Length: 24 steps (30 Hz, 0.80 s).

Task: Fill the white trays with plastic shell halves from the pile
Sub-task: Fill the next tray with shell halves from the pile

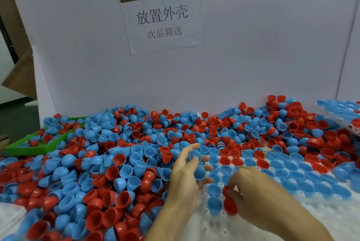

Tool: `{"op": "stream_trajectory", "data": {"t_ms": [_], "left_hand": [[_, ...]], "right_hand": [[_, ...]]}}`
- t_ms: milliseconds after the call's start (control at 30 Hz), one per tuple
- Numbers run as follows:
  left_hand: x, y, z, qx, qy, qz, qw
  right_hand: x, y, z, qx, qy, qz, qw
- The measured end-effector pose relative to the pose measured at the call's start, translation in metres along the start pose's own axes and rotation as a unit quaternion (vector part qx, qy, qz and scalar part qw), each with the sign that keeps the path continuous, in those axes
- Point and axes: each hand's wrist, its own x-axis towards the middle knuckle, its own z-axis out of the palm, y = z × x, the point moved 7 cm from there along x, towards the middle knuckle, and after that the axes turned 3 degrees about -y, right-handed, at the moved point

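Note:
A big pile of red and blue plastic shell halves (109, 162) covers the table's left and back. A white tray (315, 215) with round sockets lies at the front right; many sockets hold blue and red halves. My left hand (185, 174) hovers at the tray's left edge and holds blue shell halves (196, 164) in its curled fingers. My right hand (251, 192) is over the tray's front rows, fingertips pinching a red shell half (226, 190) above a socket. Another red half (229, 206) sits in the tray just below it.
A green tray (35, 149) with a few halves lies at the far left. A filled tray (341, 110) leans at the far right. A white board with a paper sign (161, 18) walls off the back.

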Motion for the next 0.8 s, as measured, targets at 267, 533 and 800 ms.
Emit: {"op": "stream_trajectory", "data": {"t_ms": [267,533,800], "left_hand": [[-0.008,0.002,0.018,0.218,-0.096,0.064,0.969],[-0.006,0.004,0.014,0.217,-0.082,0.084,0.969],[-0.002,0.010,0.006,0.070,-0.038,0.086,0.993]], "right_hand": [[0.002,-0.012,-0.027,0.179,0.179,-0.107,0.962],[0.008,0.007,-0.031,0.181,0.234,-0.082,0.952],[0.008,0.014,-0.026,0.322,0.200,-0.031,0.925]]}}
